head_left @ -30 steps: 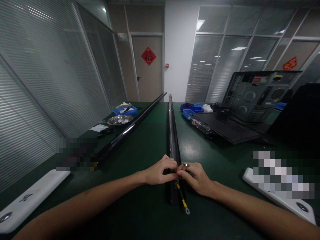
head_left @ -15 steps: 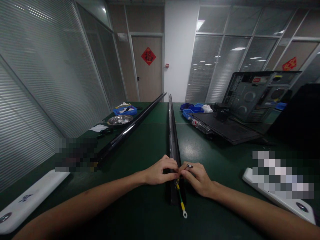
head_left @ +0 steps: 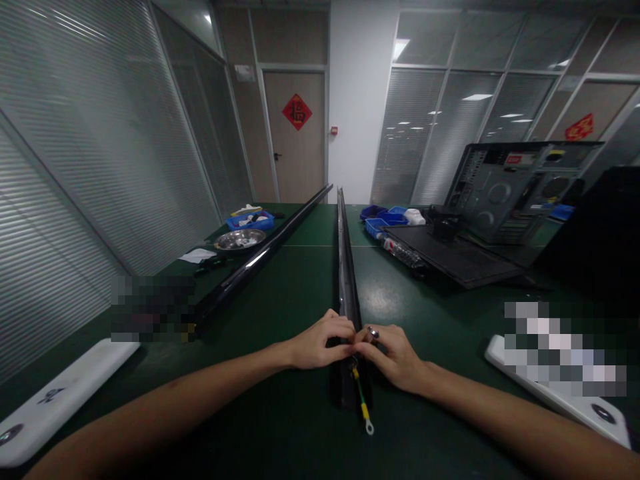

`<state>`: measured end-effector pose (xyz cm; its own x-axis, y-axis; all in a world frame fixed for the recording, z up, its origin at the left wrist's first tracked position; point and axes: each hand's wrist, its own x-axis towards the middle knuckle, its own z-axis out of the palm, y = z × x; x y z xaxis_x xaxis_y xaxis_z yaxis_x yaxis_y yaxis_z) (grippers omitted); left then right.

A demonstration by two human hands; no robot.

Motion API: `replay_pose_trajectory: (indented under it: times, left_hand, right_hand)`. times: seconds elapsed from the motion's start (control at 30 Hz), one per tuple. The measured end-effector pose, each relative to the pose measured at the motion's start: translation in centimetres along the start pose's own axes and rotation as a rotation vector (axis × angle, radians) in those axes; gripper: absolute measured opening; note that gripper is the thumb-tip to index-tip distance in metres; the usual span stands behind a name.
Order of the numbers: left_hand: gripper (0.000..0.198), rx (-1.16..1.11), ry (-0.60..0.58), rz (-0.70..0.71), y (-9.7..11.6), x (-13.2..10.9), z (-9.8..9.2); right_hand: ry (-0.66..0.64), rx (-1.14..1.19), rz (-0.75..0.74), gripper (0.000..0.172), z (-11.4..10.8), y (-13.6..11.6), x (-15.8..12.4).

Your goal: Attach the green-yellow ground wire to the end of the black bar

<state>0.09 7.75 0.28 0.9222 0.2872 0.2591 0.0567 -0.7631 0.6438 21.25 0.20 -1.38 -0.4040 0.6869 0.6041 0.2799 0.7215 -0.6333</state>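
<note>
A long dark metal channel (head_left: 346,267) runs away from me along the middle of the green table (head_left: 295,287). Over its near part, my left hand (head_left: 320,343) and my right hand (head_left: 395,353) meet fingertip to fingertip. Both are closed in a pinch, and whatever they hold is too small and covered to make out. The right hand wears a ring. Just below the fingertips, a short green-and-yellow grounding wire (head_left: 361,392) comes out, its ring terminal (head_left: 369,427) hanging past the channel's near end.
A second dark channel (head_left: 260,259) lies slanted on the left. Beyond it are a metal bowl (head_left: 227,241) and a blue tray (head_left: 265,223). Rightward stand blue bins (head_left: 375,228), a plastic bottle (head_left: 400,253), a dark panel (head_left: 465,257) and an open computer case (head_left: 500,193). White devices (head_left: 65,400) flank both sides.
My right hand's fingers have turned and shifted slightly left, against the left fingertips. The wire's ring end moved a touch. My left hand stays in place.
</note>
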Motion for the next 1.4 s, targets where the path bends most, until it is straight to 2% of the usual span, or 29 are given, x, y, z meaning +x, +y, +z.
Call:
replay_pose_trajectory:
  times: [0.47, 0.87, 1.03, 1.4]
  left_hand:
    - [0.033, 0.016, 0.006, 0.002, -0.02, -0.04, 0.07]
    - [0.041, 0.000, 0.000, -0.005, -0.10, -0.09, 0.10]
    - [0.038, 0.001, -0.003, -0.002, 0.05, -0.05, -0.01]
    - [0.030, 0.012, 0.005, -0.026, 0.22, -0.02, -0.08]
  right_hand:
    - [-0.005, -0.021, -0.017, 0.029, 0.04, -0.14, 0.19]
    - [0.011, 0.038, 0.036, 0.027, 0.02, 0.20, -0.04]
    - [0.025, 0.028, 0.029, 0.027, 0.03, 0.22, -0.05]
    - [0.022, -0.016, -0.004, 0.037, -0.04, -0.09, 0.36]
